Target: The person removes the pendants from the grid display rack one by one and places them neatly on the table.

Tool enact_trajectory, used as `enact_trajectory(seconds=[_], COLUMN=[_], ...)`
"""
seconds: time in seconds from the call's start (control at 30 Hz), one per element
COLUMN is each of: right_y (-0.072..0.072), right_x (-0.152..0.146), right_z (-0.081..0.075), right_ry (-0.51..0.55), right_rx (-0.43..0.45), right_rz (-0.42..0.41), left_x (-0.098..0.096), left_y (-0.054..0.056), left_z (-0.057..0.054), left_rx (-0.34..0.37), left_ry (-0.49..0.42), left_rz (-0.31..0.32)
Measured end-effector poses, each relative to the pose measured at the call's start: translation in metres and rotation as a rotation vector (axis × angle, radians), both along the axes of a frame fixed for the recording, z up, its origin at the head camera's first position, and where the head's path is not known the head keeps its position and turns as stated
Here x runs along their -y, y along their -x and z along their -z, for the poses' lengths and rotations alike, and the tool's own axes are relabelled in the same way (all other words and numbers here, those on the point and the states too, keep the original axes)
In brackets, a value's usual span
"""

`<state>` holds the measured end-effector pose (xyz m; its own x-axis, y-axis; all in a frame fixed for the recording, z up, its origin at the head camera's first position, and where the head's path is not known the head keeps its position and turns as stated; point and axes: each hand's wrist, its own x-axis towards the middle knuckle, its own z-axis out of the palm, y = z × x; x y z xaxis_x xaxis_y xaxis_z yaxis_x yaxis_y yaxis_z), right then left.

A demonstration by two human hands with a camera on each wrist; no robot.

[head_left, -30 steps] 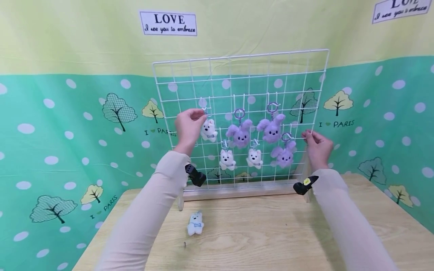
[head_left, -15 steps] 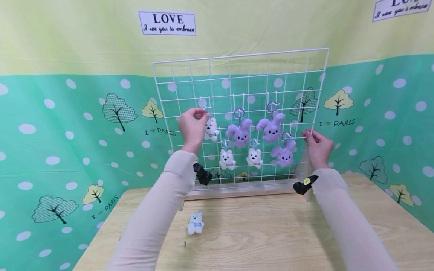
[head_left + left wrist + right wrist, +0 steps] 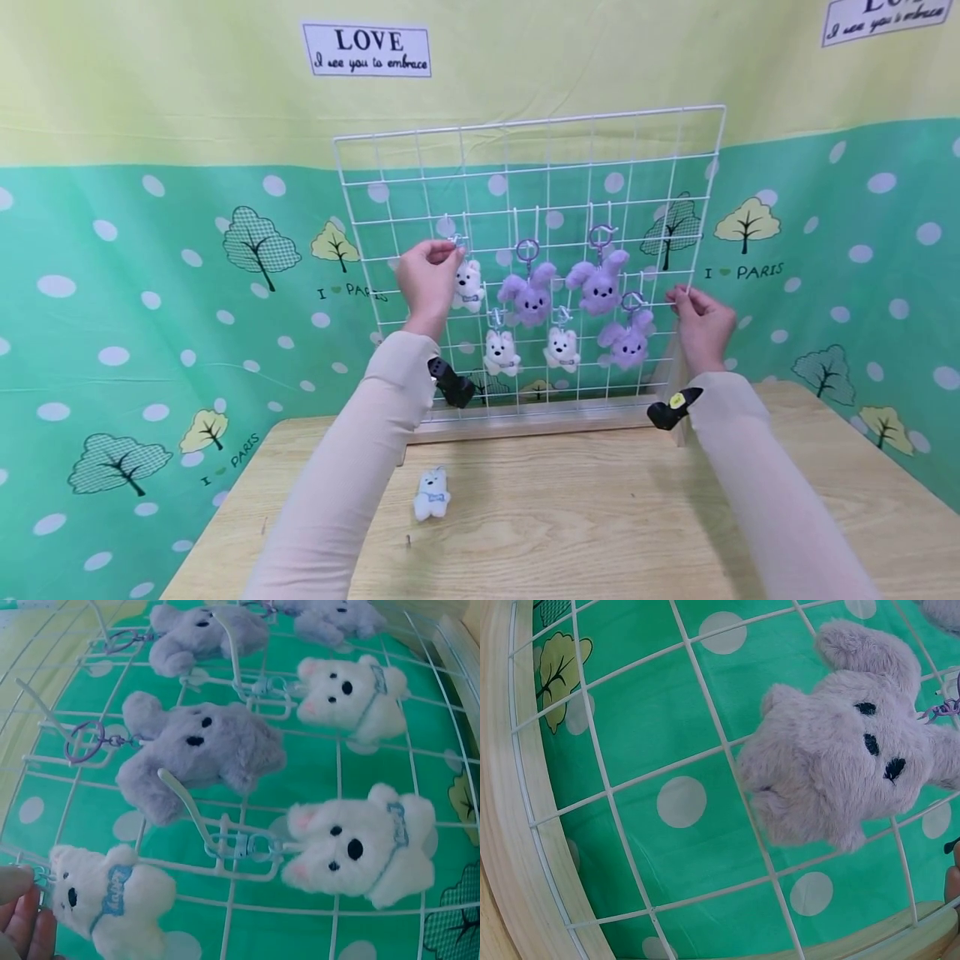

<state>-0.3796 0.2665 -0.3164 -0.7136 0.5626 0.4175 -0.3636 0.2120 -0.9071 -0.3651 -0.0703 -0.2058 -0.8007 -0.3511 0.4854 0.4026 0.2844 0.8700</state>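
My left hand [image 3: 427, 283] pinches the clasp [image 3: 43, 882] of a white plush dog keychain [image 3: 469, 287] in front of the white wire grid [image 3: 525, 123], at a hook on its left half. The dog hangs below the fingertips, a blue bow on its chest. At the grid's right side, my right hand [image 3: 707, 327] grips the edge wire between thumb and fingers. Two other white dogs [image 3: 502, 352] and several purple plush rabbits [image 3: 626, 343] hang from hooks. One rabbit [image 3: 840, 750] fills much of the right wrist view.
Another white plush dog keychain [image 3: 432, 494] lies on the wooden table [image 3: 555, 517], left of the middle. A small dark object [image 3: 408, 541] lies just in front of it. The grid stands in a wooden base [image 3: 540, 422], with a green and yellow curtain [image 3: 150, 250] behind.
My left hand has shifted slightly right, carrying the white dog's clasp with it, then stayed nearly still. The right hand keeps its place on the grid's edge.
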Motion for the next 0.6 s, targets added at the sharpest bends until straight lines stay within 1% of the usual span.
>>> enact_trajectory(seconds=[0.2, 0.3, 0.47, 0.6], right_y=[-0.0001, -0.0002, -0.0001, -0.0003], right_x=[0.0014, 0.0014, 0.0014, 0.0014], right_z=[0.0000, 0.0002, 0.0002, -0.0001], right_ry=[0.013, 0.011, 0.009, 0.003], right_rx=[-0.024, -0.020, -0.021, -0.019], right_rz=[-0.001, 0.002, 0.004, 0.006], left_x=[-0.0020, -0.0022, -0.0007, 0.0011], left_y=[-0.0026, -0.0038, -0.0035, -0.0016], left_z=[-0.0012, -0.0018, -0.0024, -0.0024], left_rx=[0.020, 0.022, 0.005, -0.009], left_ry=[-0.029, -0.037, -0.036, -0.018], left_rz=[0.026, 0.036, 0.044, 0.051])
